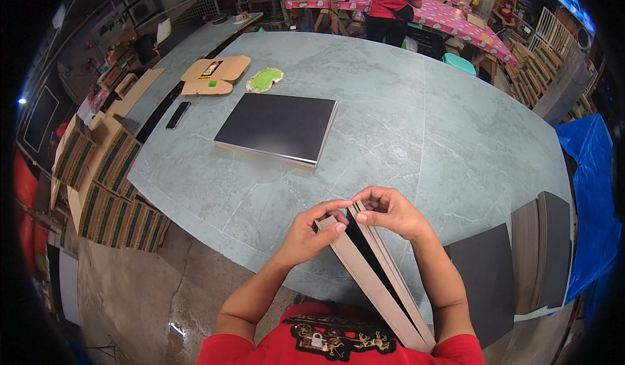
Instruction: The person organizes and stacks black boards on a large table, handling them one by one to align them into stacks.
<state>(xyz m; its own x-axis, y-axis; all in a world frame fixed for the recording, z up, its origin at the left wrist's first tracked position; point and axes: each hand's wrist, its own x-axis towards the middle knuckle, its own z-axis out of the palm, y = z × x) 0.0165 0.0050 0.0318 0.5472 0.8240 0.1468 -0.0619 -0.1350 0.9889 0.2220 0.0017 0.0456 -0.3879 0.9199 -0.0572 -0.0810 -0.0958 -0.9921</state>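
Note:
In front of my chest a stack of grey-brown cardboard sheets (368, 270) is held edge-on, its near end close to my red shirt. It is parted into a narrow V, and a black sheet face shows in the gap. My left hand (311, 233) grips the far end of the left part, thumb along its edge. The far end of the right part is pinched between thumb and fingers of my right hand (395, 216). Beyond them, a neat stack of black-topped sheets (277, 127) lies flat on the grey-green marbled table (371, 131).
More black and brown sheets (485, 277) lie at the table's right edge, beside a blue tarp (589, 170). Far left are a phone (178, 115), an unfolded cardboard piece (211, 79) and a green item (265, 79). Bundled cartons (117, 215) stand left; a person (392, 4) stands beyond.

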